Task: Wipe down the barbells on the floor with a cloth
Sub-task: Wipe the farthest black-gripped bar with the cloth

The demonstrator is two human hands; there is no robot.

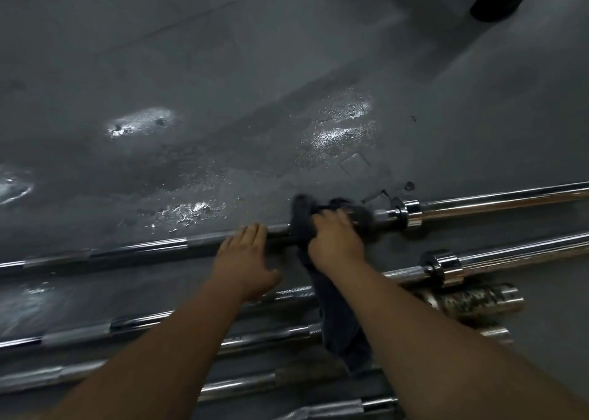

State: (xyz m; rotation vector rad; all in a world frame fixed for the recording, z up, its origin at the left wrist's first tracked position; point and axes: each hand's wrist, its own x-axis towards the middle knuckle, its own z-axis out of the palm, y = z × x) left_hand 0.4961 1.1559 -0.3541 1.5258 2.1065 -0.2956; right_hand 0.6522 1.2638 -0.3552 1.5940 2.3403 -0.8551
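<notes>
On the floor (287, 69), the farthest barbell (127, 252) lies left to right. The cloth (302, 219) wraps its shaft near the collar (411, 212). The right hand (334, 238) clamps curled fingers on the cloth; the left hand (245, 260), fingers straight and together, presses the shaft alongside.

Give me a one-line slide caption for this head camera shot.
Right hand grips a dark cloth over the farthest barbell on the floor; left hand rests flat on the same bar.
</notes>
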